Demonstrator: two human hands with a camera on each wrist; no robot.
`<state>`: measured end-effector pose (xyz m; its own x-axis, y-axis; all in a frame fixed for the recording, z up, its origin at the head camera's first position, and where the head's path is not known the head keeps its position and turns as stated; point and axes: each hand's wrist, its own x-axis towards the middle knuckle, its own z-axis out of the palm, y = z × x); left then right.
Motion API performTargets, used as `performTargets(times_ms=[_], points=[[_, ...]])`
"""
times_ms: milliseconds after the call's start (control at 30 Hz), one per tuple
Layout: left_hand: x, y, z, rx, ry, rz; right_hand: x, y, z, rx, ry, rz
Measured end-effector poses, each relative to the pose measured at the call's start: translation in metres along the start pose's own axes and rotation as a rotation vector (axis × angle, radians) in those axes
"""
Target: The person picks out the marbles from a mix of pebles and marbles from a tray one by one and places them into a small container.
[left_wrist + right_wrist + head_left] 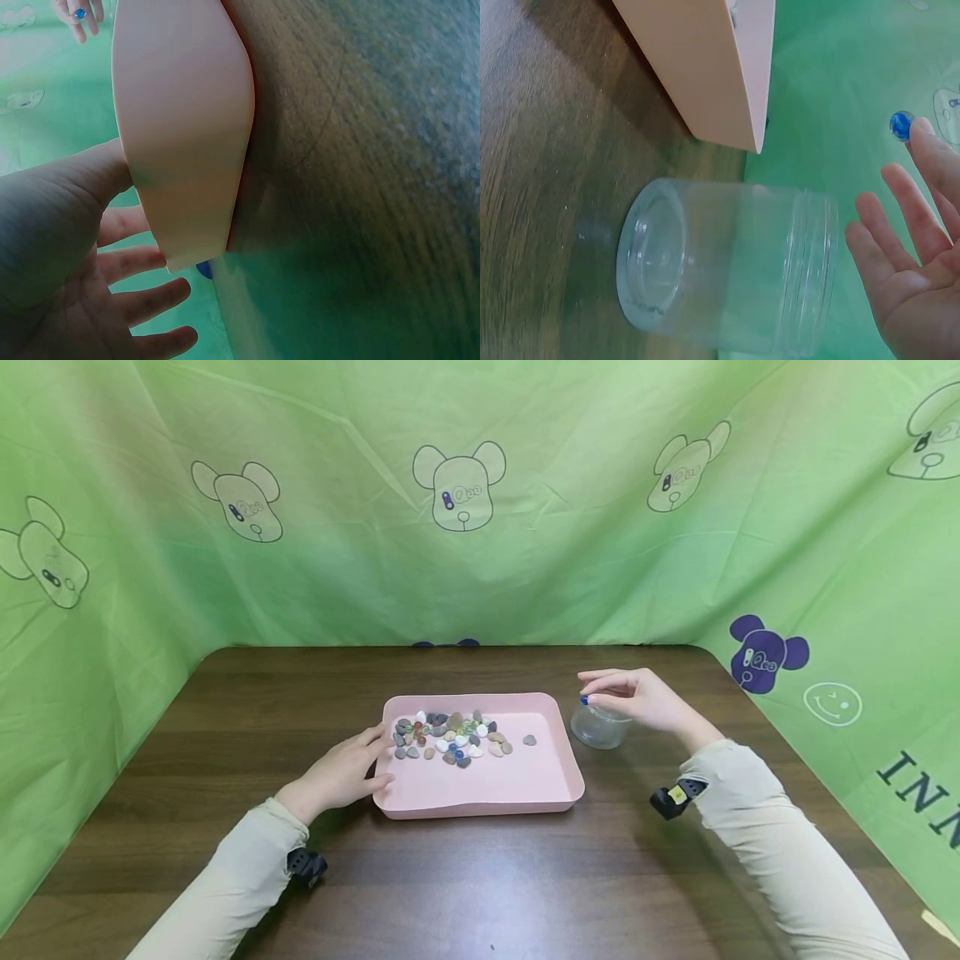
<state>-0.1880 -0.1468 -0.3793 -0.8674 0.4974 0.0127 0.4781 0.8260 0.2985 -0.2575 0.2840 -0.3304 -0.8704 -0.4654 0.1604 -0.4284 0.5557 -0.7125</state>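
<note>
A blue glass marble (pixel 901 126) is pinched at the fingertips of my right hand (pixel 637 695), above the mouth of a clear plastic jar (pixel 742 266). The jar stands upright just right of a pink tray (pixel 480 793); in the right wrist view no marbles or stones show inside it. My left hand (pixel 341 772) rests on the tray's left rim, its fingers spread and fairly straight. In the left wrist view the thumb and some fingers touch the tray's wall (pixel 184 150). Inside the tray lies a group of pebbles (pixel 455 721) mixed with glass marbles, including blue marbles (pixel 456 751).
One grey pebble (pixel 529 740) lies apart at the tray's right side. Tray and jar stand on a brown wooden table (pixel 480 885). A green printed cloth (pixel 345 568) hangs behind and along the sides.
</note>
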Motion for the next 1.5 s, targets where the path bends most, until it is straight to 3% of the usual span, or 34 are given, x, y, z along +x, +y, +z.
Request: performTargets(times_ms=[467,700,1500], points=[[0.000,0.000,0.001,-0.001,0.001,-0.001,-0.007,0.010,-0.004,0.049,0.087,-0.048],[0.000,0.001,0.000,-0.001,-0.005,-0.006,-0.010,0.016,-0.008,0.033,0.134,-0.001],[0.001,0.000,0.001,-0.001,-0.008,-0.008,-0.015,0.040,-0.014,0.017,0.270,0.025]])
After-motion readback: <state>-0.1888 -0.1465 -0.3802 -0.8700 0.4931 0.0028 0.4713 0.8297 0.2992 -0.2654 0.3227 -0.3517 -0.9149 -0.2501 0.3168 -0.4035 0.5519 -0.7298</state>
